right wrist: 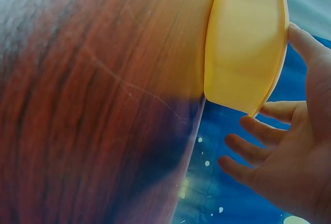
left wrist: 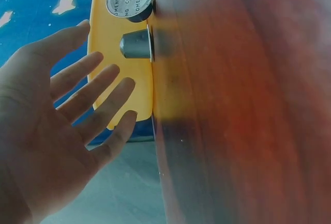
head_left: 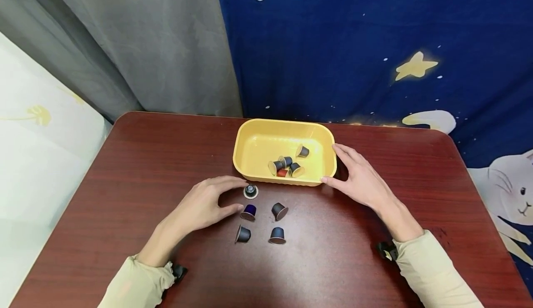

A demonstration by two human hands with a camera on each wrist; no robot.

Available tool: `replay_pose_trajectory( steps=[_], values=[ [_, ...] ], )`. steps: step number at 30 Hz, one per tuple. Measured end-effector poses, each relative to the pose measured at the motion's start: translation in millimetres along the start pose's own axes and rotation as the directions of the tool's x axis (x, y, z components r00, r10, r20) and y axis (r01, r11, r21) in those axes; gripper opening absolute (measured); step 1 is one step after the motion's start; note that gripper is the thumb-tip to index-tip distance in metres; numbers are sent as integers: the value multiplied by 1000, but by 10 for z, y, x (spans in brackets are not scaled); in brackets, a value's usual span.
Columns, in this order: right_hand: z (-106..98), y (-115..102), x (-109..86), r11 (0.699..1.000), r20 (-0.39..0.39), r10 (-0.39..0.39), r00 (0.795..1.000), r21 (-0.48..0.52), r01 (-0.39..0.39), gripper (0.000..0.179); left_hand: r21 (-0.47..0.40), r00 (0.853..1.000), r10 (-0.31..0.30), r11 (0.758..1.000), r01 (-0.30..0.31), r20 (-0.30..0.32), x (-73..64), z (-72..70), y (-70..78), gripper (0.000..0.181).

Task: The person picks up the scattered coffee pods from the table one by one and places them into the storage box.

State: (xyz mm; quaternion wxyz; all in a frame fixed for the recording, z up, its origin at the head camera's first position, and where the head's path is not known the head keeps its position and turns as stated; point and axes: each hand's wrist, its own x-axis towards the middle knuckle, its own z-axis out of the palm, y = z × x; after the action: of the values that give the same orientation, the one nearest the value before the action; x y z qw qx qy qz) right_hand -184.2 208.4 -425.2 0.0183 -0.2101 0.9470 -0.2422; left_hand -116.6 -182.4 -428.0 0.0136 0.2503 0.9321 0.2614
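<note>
Several coffee capsules lie on the table in front of a yellow tray (head_left: 258, 148). My left hand (head_left: 208, 201) has its fingers spread around a dark capsule (head_left: 251, 190) that stands on its rim by the tray's front wall. The left wrist view shows a gap between those fingers and the dark capsule (left wrist: 137, 44). A purple capsule (head_left: 249, 212) is close to the left thumb tip. At the tray's right end, my right hand (head_left: 364, 178) touches the rim with its thumb and index finger, the fingers fairly straight. Other capsules, one red (head_left: 283, 173), are inside the tray.
More dark capsules (head_left: 279, 211) lie nearer to me, one of them (head_left: 243, 234) tipped on its side and another (head_left: 277, 236) upright. The brown table (head_left: 166, 146) ends just behind the tray, where a grey curtain (head_left: 179, 44) and a blue starry cloth (head_left: 316, 44) hang.
</note>
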Motion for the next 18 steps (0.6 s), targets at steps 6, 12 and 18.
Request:
replay_pose_trajectory(
  steps=[6, 12, 18],
  values=[
    [20, 7, 4, 1000, 2, 6, 1000, 10, -6, 94, -20, 1000, 8, 1000, -7, 30, 76, 16, -17, 48],
    [31, 13, 11, 999, 15, 28, 1000, 24, -28, 95, -33, 998, 10, 999, -8, 64, 127, 29, -32, 44],
    [31, 27, 4, 998, 14, 40, 999, 42, -41, 98, -24, 997, 33, 999, -31, 68, 190, 56, -36, 42]
  ],
)
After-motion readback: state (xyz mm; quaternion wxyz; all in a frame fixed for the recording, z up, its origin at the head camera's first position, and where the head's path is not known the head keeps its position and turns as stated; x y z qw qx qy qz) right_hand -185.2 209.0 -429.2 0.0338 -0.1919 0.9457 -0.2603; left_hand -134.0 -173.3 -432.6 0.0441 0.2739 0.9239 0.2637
